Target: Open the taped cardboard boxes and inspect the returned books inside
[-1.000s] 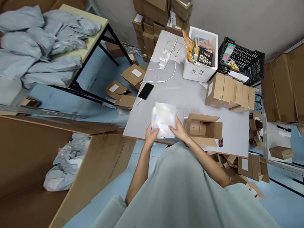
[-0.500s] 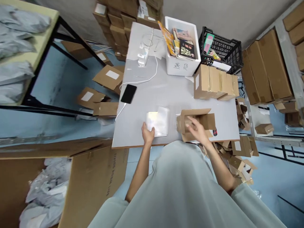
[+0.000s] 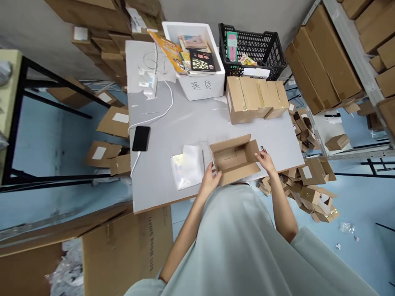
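Note:
An open cardboard box [image 3: 230, 158] with its flaps spread lies near the front edge of the table, and no contents show inside. My left hand [image 3: 211, 177] grips its left end, fingers on the flap there. On the opposite end, my right hand [image 3: 264, 159] pinches the right flap between thumb and fingers. Just left of the box rests a stack of clear plastic bags [image 3: 188, 166], flat on the table. A small red and black tool [image 3: 263, 149], partly covered by my right hand, lies beyond the right flap.
A black phone [image 3: 141, 138] lies on the table's left, with a white power strip [image 3: 148, 84] behind. At the back stand a white foam bin [image 3: 205, 84] of books, a black crate [image 3: 256, 47] and closed cartons [image 3: 243, 111]. A large carton [image 3: 123, 250] stands front left.
My left hand has left the plastic bags and taken the box's left end. My right hand has moved from inside the box to its right flap. The view has shifted right.

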A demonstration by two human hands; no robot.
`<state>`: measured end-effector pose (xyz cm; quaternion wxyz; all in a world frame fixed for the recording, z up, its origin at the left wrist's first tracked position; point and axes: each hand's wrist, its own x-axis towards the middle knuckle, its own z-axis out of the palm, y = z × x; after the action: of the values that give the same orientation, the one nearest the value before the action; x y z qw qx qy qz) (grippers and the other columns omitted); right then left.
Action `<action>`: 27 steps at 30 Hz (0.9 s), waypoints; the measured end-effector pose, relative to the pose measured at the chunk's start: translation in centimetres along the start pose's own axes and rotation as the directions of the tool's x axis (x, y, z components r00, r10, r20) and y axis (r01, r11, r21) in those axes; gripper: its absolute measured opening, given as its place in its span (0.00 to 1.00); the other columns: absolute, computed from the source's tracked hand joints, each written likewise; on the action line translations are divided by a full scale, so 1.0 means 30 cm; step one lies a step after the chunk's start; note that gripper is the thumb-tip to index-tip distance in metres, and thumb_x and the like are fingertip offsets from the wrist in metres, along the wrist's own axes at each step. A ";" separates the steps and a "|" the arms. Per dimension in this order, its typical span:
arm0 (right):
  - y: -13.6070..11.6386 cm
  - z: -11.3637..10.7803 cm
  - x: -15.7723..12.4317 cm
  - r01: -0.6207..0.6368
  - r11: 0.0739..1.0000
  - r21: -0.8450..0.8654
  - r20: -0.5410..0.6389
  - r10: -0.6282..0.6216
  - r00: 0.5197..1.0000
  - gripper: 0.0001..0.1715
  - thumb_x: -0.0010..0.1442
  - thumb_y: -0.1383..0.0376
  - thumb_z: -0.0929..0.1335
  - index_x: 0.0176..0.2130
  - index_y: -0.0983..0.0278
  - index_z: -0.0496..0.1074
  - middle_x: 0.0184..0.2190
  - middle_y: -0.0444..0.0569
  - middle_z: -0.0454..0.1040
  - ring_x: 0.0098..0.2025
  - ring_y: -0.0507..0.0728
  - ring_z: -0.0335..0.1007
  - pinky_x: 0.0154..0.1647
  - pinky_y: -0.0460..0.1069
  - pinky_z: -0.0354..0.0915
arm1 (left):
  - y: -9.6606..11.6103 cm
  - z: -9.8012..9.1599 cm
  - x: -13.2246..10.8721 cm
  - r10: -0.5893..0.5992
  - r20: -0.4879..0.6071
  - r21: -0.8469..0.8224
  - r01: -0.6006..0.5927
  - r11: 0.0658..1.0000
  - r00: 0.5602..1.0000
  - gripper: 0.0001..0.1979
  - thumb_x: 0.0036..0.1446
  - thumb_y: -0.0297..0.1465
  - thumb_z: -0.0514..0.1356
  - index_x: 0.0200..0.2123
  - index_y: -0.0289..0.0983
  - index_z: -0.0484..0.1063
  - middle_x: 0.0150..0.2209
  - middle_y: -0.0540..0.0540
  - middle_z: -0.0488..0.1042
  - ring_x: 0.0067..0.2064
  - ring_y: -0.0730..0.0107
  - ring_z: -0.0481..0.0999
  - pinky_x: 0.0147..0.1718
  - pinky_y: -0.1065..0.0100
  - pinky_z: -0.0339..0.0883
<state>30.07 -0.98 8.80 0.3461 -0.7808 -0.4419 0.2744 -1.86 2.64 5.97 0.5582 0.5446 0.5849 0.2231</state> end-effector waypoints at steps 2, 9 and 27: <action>0.000 0.019 -0.006 -0.082 0.997 -0.013 0.096 0.082 0.992 0.30 0.68 0.38 0.64 0.27 0.56 0.67 0.25 0.47 0.74 0.36 0.63 0.74 0.44 0.56 0.73 | -0.001 -0.005 -0.008 -0.028 -0.014 -0.001 0.028 1.000 1.000 0.27 0.59 0.38 0.63 0.61 0.37 0.74 0.60 0.35 0.82 0.56 0.52 0.84 0.54 0.55 0.80; -0.004 -0.078 -0.034 -0.059 0.998 0.037 0.092 0.055 0.994 0.26 0.72 0.43 0.61 0.31 0.55 0.67 0.28 0.48 0.76 0.33 0.63 0.73 0.41 0.55 0.69 | 0.135 -0.040 -0.026 -0.051 -0.147 0.064 0.061 0.996 0.988 0.20 0.58 0.49 0.61 0.42 0.40 0.77 0.34 0.47 0.81 0.45 0.52 0.83 0.47 0.54 0.81; 0.543 -0.615 -0.060 -0.243 0.877 0.415 -0.359 0.403 0.842 0.29 0.71 0.40 0.63 0.44 0.61 0.76 0.43 0.57 0.84 0.49 0.68 0.79 0.58 0.60 0.71 | 0.702 0.900 0.464 0.164 0.407 0.213 -0.268 0.940 0.899 0.21 0.62 0.37 0.55 0.52 0.37 0.81 0.50 0.42 0.85 0.55 0.51 0.82 0.61 0.53 0.75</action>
<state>50.94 -14.09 7.51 0.5179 -0.8109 -0.1565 0.2231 33.51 12.08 11.06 0.5555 0.7088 0.4245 0.0935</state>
